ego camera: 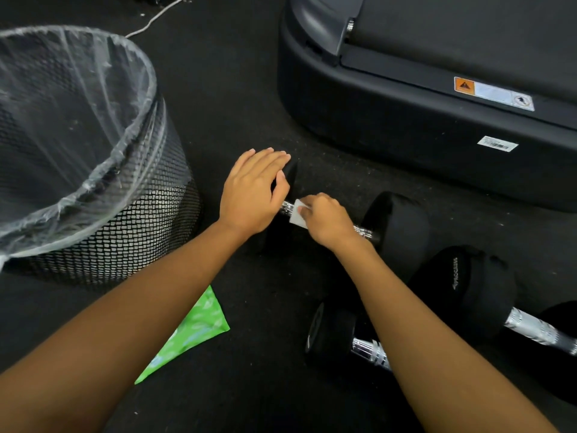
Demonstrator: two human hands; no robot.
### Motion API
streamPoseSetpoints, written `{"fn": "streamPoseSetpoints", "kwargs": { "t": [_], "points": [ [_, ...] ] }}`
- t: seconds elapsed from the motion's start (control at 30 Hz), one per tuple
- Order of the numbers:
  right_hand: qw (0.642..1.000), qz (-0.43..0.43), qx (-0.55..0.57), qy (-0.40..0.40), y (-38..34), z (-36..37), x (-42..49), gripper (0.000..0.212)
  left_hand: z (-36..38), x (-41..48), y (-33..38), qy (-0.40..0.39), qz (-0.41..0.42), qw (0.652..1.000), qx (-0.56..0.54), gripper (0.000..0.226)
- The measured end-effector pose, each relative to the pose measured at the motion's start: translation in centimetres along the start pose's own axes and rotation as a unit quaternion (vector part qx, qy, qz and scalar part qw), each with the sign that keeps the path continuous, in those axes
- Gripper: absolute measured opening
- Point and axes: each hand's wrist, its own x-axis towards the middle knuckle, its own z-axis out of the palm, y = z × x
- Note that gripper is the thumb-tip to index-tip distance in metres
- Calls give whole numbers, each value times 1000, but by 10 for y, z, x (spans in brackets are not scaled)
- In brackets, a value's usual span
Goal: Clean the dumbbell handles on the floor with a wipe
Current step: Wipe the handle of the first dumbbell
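the left hand [253, 189] lies flat on one head of the dumbbell [399, 223] on the floor, steadying it; the right hand [327, 218] pinches the wipe [296, 215] round the chrome handle [362, 231]. it likely goes best with the head pinned and the wrapped wipe slid along the handle's whole length.

Premises: a gym. Black rubber floor [243, 89] carries three dumbbells [396, 223]. A treadmill base [406, 120] stands beside them.

The left hand [253, 190] covers one dumbbell head [278, 235]; the mesh bin [140, 214] runs off left.
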Motion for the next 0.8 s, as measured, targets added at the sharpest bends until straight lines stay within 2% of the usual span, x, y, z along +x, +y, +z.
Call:
{"fn": "streamPoseSetpoints", "kwargs": {
  "t": [0.13, 0.27, 0.47, 0.7, 0.8],
  "points": [
    [999, -20, -33, 33, -15, 15, 7, 23, -1, 2, 0, -6, -5, 1000, -2, 45],
    [996, -51, -5, 75, -1, 15, -7, 32, -1, 1, 0, -7, -4, 1000, 1, 46],
    [982, -76, -48, 164, -7, 23, -15, 38, -1, -1, 0, -12, -6, 1000, 1, 46],
    [971, -116, -96, 186, -2, 23, -22, 44, -2, 0, 2, -17, -19, 999, -19, 48],
    [976, -85, -80, 187, 15, 22, -33, 45, -1, 0, 1, -10, -15, 1000, -24, 46]
  ]
}}
